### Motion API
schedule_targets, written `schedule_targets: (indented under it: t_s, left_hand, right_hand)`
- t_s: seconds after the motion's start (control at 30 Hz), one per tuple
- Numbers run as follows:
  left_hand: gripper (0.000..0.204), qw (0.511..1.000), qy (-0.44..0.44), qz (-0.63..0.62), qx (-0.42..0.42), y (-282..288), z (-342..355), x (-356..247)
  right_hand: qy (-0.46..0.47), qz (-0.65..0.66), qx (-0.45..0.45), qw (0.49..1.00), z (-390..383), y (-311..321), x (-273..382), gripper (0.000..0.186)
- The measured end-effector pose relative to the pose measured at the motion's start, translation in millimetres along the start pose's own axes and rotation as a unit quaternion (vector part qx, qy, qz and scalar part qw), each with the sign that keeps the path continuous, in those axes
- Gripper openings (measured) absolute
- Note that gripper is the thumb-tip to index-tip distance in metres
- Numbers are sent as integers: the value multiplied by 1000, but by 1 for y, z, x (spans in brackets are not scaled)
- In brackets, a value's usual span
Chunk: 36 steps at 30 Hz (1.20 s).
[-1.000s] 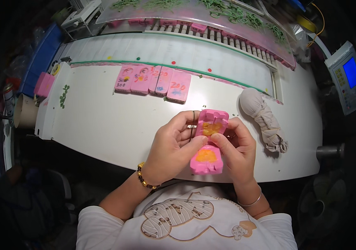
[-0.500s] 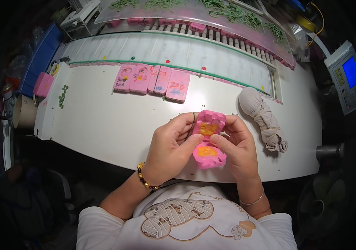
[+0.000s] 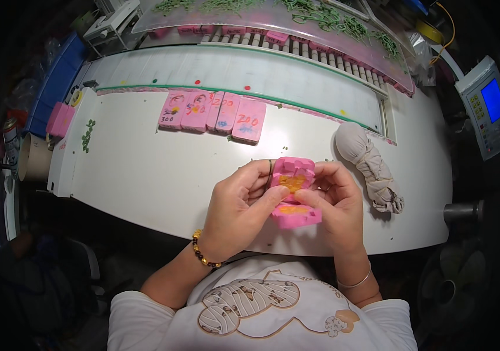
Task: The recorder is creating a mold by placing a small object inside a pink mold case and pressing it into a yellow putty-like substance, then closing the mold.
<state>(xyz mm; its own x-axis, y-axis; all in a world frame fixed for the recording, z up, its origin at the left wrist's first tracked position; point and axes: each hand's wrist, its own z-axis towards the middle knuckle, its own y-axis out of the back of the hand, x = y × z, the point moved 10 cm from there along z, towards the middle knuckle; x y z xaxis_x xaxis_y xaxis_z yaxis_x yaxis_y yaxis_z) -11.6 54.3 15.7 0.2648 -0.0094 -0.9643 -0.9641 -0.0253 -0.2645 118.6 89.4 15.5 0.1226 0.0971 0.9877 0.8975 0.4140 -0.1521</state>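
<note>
Above the front part of the white table I hold a pink rubber mould, spread apart into two halves, with orange-yellow patches on the inner faces. My left hand grips its left side, thumb pressed near the middle. On the other side my right hand grips it, its thumb also close to the fold between the halves. The fingers behind the mould are partly hidden. The lower half tips toward the upper one, so less of its inner face shows.
Several closed pink moulds with handwritten marks lie against a white conveyor belt. A tied grey cloth bundle rests to the right. Small green bits lie at left. A control panel stands at far right.
The lower half of the mould has folded up toward the upper half. My right hand has shifted slightly right. The coloured dots on the conveyor belt have moved left.
</note>
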Motion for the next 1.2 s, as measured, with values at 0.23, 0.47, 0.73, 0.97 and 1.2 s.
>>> schedule_targets:
  t_s: [0.23, 0.47, 0.73, 0.97, 1.2]
  left_hand:
    - [24, 1000, -5, -18, 7, -3, 0, 3]
    - [20, 1000, -4, -7, -6, -2, -1, -1]
    - [25, 996, -52, 50, -57, 12, 2, 6]
    - [31, 958, -180, 209, -77, 1, -5, -29]
    - [27, 969, -152, 192, -8, -6, -3, -28]
  right_hand:
    - [29, 25, -13, 999, 4, 1, 12, 24]
    - [60, -9, -10, 998, 1, 3, 14, 20]
    - [-33, 142, -16, 989, 3, -1, 0, 24]
    - [19, 52, -25, 998, 6, -1, 8, 28]
    - [72, 13, -10, 997, 8, 4, 20, 22]
